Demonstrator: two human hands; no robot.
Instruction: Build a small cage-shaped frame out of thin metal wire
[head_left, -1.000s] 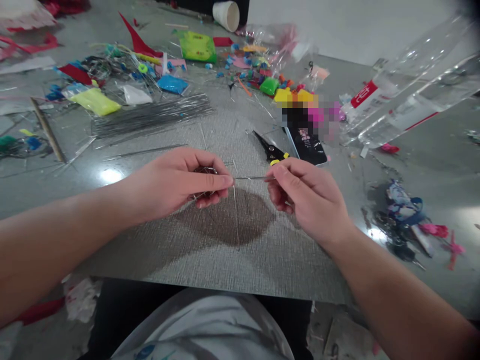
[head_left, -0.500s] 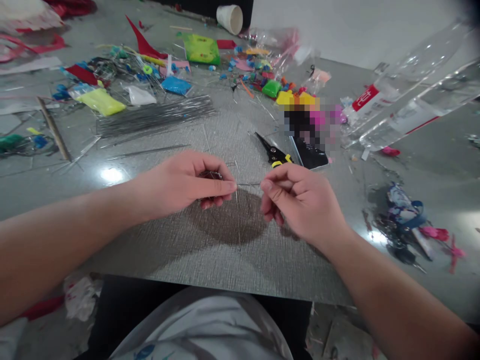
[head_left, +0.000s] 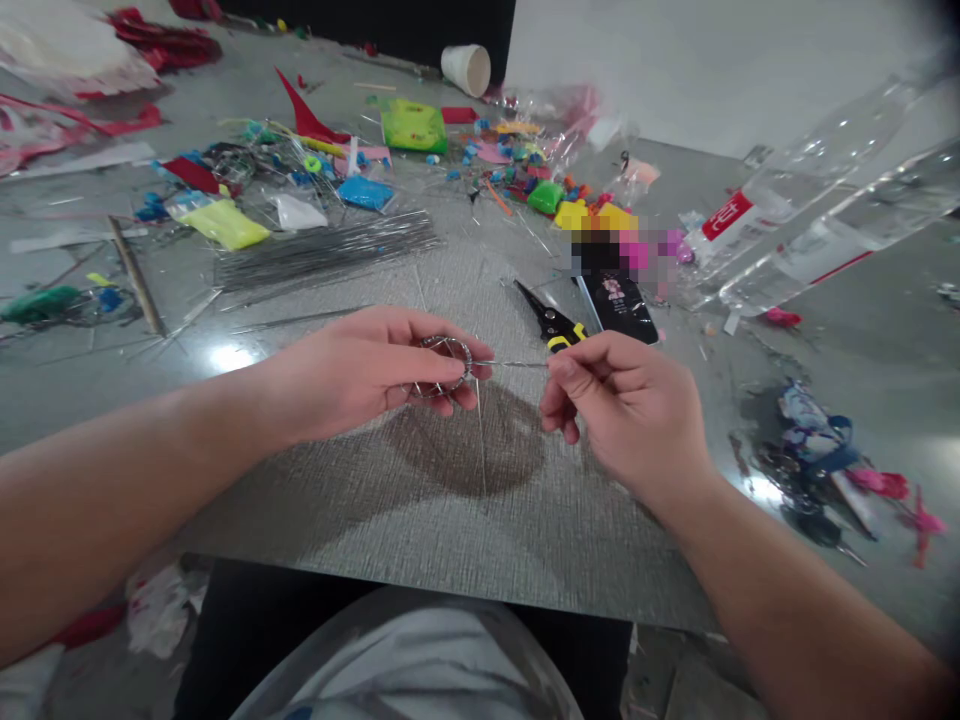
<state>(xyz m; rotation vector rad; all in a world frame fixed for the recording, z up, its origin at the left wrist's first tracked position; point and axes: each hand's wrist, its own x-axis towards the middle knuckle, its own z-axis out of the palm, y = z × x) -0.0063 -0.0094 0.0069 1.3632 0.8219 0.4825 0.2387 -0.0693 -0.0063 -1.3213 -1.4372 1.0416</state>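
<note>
Between the thumb and fingers of my left hand (head_left: 382, 365) sits a small round wire ring (head_left: 466, 350), with thin wires crossing inside it. A twisted wire stem (head_left: 517, 364) runs from the ring towards the right. My right hand (head_left: 622, 400) pinches the far end of that stem between thumb and forefinger, its other fingers curled below. Part of the ring is hidden behind my left thumb. Pliers with yellow and black handles (head_left: 553, 322) lie just beyond my right hand, beside a dark phone (head_left: 621, 300).
A bundle of straight wires (head_left: 322, 255) lies behind my left hand. Coloured clay packets, such as a yellow one (head_left: 225, 222) and a blue one (head_left: 365, 193), are scattered farther back. Clear plastic bottles (head_left: 810, 220) occupy the right. A paper cup (head_left: 466, 70) lies tipped over at the back.
My left fingers have loosened and shifted, so the wire ring shows more. My right hand has moved slightly right, and a longer stretch of twisted stem is visible. The view has tilted a little.
</note>
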